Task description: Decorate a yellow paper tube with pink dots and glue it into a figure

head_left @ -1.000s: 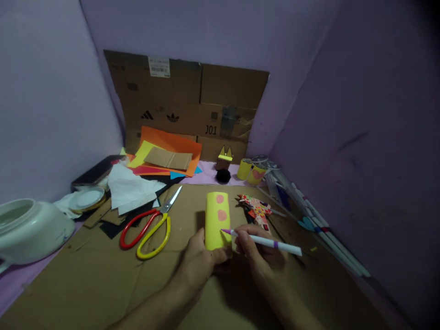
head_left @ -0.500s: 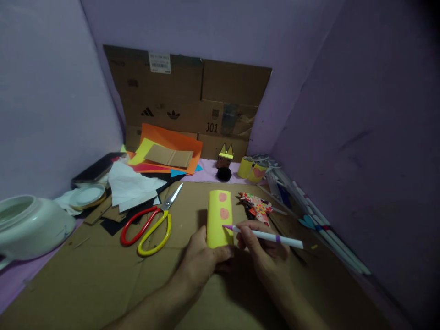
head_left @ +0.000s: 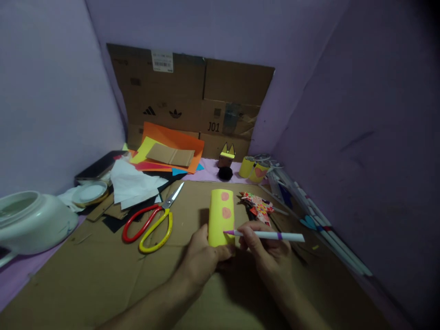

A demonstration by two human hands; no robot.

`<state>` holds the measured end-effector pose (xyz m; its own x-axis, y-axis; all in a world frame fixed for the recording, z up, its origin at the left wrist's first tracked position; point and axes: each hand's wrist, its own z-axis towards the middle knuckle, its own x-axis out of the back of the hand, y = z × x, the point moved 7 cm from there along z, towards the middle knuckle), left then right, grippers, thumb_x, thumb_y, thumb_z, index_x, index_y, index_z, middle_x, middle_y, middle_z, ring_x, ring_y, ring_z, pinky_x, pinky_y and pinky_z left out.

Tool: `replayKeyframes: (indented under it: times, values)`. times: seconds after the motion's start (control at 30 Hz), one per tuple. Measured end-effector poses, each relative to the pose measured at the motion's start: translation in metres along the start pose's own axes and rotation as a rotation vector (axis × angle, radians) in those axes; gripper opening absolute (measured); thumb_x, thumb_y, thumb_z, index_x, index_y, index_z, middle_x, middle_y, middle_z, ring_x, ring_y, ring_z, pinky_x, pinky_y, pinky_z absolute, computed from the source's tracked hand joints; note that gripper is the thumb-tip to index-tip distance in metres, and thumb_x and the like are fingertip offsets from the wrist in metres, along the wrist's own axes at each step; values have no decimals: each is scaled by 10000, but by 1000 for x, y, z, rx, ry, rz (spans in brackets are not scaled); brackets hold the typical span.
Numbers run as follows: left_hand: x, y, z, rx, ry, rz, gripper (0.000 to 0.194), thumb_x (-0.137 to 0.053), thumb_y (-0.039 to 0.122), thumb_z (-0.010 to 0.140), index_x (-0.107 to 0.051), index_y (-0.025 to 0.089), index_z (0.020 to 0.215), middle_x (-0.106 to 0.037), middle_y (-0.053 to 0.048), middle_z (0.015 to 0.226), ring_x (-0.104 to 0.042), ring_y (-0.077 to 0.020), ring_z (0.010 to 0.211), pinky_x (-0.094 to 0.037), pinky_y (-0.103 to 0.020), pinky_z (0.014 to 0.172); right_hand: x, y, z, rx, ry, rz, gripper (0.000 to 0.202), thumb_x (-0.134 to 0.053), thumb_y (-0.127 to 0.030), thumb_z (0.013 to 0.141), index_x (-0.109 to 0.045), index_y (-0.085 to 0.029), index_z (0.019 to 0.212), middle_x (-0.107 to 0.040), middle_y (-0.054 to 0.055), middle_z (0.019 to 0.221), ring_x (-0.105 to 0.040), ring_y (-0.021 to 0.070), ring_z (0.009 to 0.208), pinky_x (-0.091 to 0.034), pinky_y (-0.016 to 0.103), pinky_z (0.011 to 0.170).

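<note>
My left hand [head_left: 206, 254] grips the lower end of a yellow paper tube [head_left: 217, 217], its thumb lying across the near edge. Two pinkish-red spots, drawn or stuck on, show on the tube's upper right side. Pinched in my right hand [head_left: 263, 247] is a white felt-tip marker [head_left: 285, 236] with a purple tip, which meets or nearly meets the tube below the lower spot. To the left lie scissors [head_left: 151, 224] with one red and one yellow handle, blades partly apart. Flower-patterned paper [head_left: 259, 207] lies just beyond my right hand.
Cardboard [head_left: 103, 284] covers the table. A white ceramic pot [head_left: 44, 227] stands at left, near white tissues [head_left: 134, 183] and coloured paper [head_left: 197, 156]. At the back are a small eared cardboard figure [head_left: 226, 158] and yellow rolls [head_left: 246, 167]. Several markers [head_left: 338, 243] line the right wall.
The marker has tilted closer to level, its tip moving slightly down the tube. My left hand keeps its hold. The whole view has shifted a little.
</note>
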<state>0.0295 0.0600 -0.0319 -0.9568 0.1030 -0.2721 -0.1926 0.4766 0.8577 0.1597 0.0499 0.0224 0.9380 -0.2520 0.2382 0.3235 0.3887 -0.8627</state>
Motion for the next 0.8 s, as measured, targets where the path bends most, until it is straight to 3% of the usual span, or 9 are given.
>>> replayKeyframes:
  times: [0.1, 0.27, 0.43, 0.6, 0.8]
  values:
    - [0, 0, 0, -18, -5, -5, 542, -740, 202, 503, -562, 116, 1008, -664, -83, 819, -625, -201, 672, -534, -286, 507, 4, 0, -1, -2, 50, 6, 192, -584, -313, 839, -691, -174, 763, -647, 16, 578, -603, 141, 518, -476, 222, 479]
    - [0, -1, 2, -24, 1, -6, 518, -740, 191, 484, -572, 114, 967, -654, -68, 775, -610, -190, 645, -527, -284, 508, 1, 0, -1, 4, 12, -9, 202, -584, -306, 838, -685, -186, 709, -623, -4, 529, -567, 125, 472, -440, 208, 442]
    - [0, 0, 1, -28, 1, -18, 497, -716, 160, 494, -581, 123, 970, -653, -53, 754, -600, -172, 608, -516, -274, 493, 6, -3, 0, 0, 96, 10, 165, -598, -298, 815, -687, -180, 740, -642, 1, 551, -591, 139, 492, -467, 224, 466]
    - [0, -1, 0, -34, -7, -9, 491, -715, 166, 518, -573, 117, 986, -646, -53, 762, -595, -169, 625, -517, -270, 500, 2, -7, 1, 22, 31, -16, 189, -587, -275, 820, -678, -181, 684, -626, -6, 507, -575, 130, 460, -446, 209, 427]
    - [0, -1, 1, -37, 0, 14, 488, -697, 145, 521, -576, 114, 993, -634, -47, 743, -583, -163, 614, -512, -256, 477, 4, -1, 1, 13, 96, 61, 142, -604, -277, 802, -692, -175, 757, -655, 15, 567, -600, 153, 499, -493, 254, 478]
